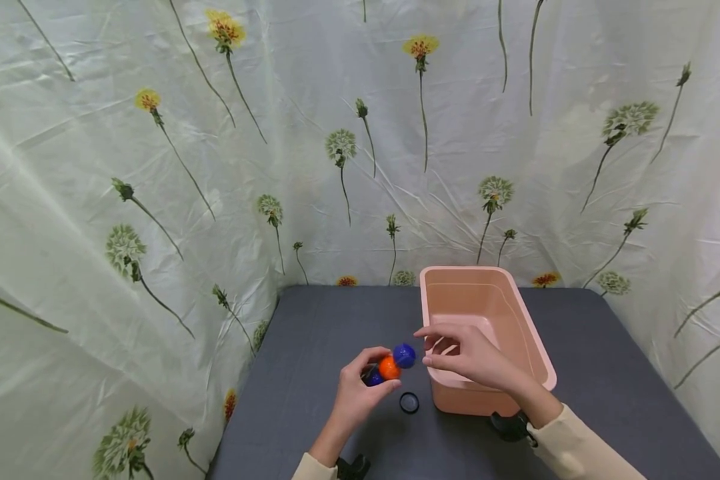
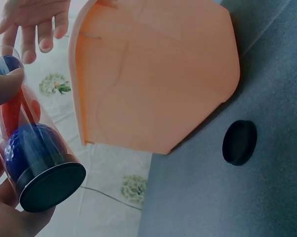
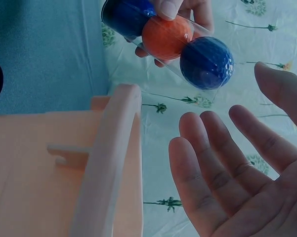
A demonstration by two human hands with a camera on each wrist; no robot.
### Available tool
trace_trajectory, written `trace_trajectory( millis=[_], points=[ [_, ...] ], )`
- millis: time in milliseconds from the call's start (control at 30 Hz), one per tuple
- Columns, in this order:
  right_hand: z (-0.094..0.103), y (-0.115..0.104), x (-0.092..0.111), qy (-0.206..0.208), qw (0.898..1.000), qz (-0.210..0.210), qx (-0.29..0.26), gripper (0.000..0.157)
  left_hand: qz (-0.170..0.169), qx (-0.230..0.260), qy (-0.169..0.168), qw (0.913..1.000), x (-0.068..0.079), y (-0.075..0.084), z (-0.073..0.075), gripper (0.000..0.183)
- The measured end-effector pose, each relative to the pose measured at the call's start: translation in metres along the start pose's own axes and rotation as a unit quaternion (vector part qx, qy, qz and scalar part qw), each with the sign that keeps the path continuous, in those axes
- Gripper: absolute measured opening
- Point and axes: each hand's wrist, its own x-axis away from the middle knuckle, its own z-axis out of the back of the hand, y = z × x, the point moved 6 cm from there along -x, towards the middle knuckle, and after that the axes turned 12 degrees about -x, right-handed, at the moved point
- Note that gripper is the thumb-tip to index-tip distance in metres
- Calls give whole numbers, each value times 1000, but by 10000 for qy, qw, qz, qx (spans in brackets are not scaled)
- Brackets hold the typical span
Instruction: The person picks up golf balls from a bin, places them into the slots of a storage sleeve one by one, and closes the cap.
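My left hand (image 1: 360, 387) grips a clear plastic tube (image 2: 49, 128) with a black cap on its lower end. Inside it sit a blue ball (image 3: 206, 62) at the uncapped end, an orange ball (image 3: 167, 37) in the middle and another blue ball (image 2: 32, 148) by the cap. The tube is tilted, its uncapped end toward my right hand (image 1: 465, 353). That hand holds nothing; its fingers are loosely bent, a small gap from the tube's end and over the near left rim of the pink bin (image 1: 534, 333).
A loose black cap (image 1: 409, 403) lies on the dark grey table (image 1: 336, 313), left of the bin. Behind the table hangs a pale curtain (image 1: 300, 133) printed with dandelions. The bin's tall wall stands close by my right wrist.
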Motion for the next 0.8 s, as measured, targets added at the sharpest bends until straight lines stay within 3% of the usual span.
trace_trajectory(
  millis=[200,367,533,800],
  points=[
    [1,-2,5,160,9999,-17,33,39,86,21,293,9995,2,-11,4,50],
    [-3,-8,11,288,9992,272,27,37,99,97,480,9988,4,-12,11,51],
    [-15,-10,19,418,9980,467,-72,34,79,227,573,9981,9,-9,21,50],
    [-43,-5,30,382,9981,268,-396,34,-111,350,799,9961,17,-13,32,52]
  ],
)
